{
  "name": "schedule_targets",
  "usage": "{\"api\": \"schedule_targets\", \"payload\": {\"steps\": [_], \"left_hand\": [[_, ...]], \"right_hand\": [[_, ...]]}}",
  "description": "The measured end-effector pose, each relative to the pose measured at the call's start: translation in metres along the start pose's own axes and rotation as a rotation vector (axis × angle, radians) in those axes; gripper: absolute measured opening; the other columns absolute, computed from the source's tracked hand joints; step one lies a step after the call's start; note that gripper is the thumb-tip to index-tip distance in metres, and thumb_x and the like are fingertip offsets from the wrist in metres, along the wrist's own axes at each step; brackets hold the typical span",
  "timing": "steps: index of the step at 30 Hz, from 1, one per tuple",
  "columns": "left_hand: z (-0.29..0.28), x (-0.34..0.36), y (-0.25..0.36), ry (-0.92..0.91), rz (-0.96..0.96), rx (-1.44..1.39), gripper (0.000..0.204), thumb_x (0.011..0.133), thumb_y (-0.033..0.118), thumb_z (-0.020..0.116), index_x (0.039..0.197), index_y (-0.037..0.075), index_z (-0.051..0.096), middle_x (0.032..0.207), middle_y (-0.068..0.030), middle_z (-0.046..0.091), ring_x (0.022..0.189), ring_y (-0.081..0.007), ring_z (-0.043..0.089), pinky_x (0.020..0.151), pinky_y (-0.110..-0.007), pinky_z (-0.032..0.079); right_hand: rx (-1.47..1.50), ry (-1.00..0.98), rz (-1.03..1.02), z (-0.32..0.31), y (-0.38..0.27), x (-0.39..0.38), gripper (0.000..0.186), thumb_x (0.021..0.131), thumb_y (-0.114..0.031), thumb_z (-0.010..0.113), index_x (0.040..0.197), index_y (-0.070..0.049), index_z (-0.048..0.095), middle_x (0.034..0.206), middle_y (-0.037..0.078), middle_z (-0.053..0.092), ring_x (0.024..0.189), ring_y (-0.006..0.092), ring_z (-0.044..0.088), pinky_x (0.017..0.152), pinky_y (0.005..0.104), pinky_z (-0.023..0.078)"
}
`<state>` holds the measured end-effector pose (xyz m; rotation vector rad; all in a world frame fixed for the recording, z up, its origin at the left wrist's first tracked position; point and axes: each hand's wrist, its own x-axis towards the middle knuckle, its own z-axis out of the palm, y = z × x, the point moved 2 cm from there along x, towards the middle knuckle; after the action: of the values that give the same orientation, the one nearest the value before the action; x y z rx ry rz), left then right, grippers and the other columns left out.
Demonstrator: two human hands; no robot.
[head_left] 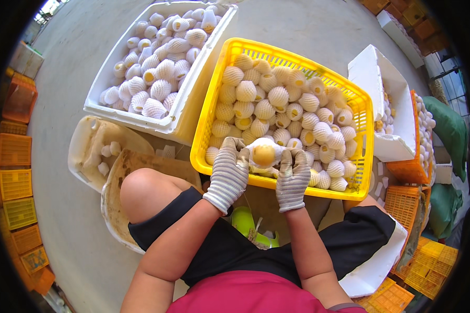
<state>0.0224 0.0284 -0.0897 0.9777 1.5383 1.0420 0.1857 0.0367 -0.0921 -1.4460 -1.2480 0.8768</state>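
A round yellow-orange fruit (263,155) sits partly inside a white foam net sleeve (278,151), just above the near rim of the yellow plastic basket (203,133). My left hand (227,175), in a striped knit glove, pinches the sleeve's left end beside the fruit. On the other side my right hand (292,180), gloved alike, has its fingers closed on the right end. The fruit's face shows bare between the two hands. Many fruits in white foam nets (278,96) fill the basket, some with yellow skin showing through.
A white foam box (180,122) of netted fruit stands at the far left. Two worn tubs (83,156) are beside my left knee. At right stand another foam box (402,146), an orange crate (410,169) and green sacks (444,125). Stacked crates (15,182) line the left.
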Motion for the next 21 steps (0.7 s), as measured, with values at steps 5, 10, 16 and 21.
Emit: {"api": "schedule_targets", "payload": {"steps": [5, 10, 16, 21], "left_hand": [[0.001, 0.001, 0.0, -0.058, -0.162, -0.2, 0.011, 0.1, 0.007, 0.049, 0.111, 0.007, 0.048, 0.108, -0.0052, 0.056, 0.09, -0.0147, 0.063, 0.065, -0.033, 0.064], [0.003, 0.004, -0.004, -0.049, -0.27, -0.258, 0.013, 0.101, 0.01, 0.05, 0.113, 0.007, 0.048, 0.107, -0.0083, 0.059, 0.088, -0.0177, 0.066, 0.064, -0.033, 0.064], [0.004, 0.005, -0.005, -0.147, -0.376, -0.284, 0.02, 0.102, 0.019, 0.051, 0.118, 0.007, 0.05, 0.107, -0.0129, 0.065, 0.085, -0.0214, 0.07, 0.061, -0.034, 0.063], [0.003, -0.005, 0.014, -0.254, -0.418, -0.632, 0.049, 0.097, 0.047, 0.057, 0.129, 0.01, 0.049, 0.112, -0.0119, 0.063, 0.087, -0.0246, 0.07, 0.067, -0.038, 0.062]], "right_hand": [[-0.047, -0.078, -0.18, 0.007, -0.024, -0.001, 0.015, 0.095, -0.011, 0.063, 0.093, 0.004, 0.063, 0.096, 0.014, 0.067, 0.083, 0.0208, 0.062, 0.076, 0.0334, 0.051], [-0.106, -0.084, -0.18, 0.006, -0.026, 0.001, 0.015, 0.094, -0.012, 0.064, 0.091, 0.003, 0.062, 0.088, 0.015, 0.065, 0.077, 0.0245, 0.062, 0.072, 0.0348, 0.05], [-0.184, -0.127, -0.112, -0.001, -0.026, 0.002, 0.016, 0.095, -0.013, 0.063, 0.089, 0.002, 0.064, 0.087, 0.007, 0.064, 0.07, 0.0117, 0.053, 0.066, 0.0277, 0.046], [-0.126, -0.308, -0.266, -0.001, -0.04, 0.004, 0.016, 0.089, -0.012, 0.069, 0.086, 0.003, 0.064, 0.084, 0.01, 0.061, 0.074, 0.0209, 0.058, 0.069, 0.0301, 0.048]]}}
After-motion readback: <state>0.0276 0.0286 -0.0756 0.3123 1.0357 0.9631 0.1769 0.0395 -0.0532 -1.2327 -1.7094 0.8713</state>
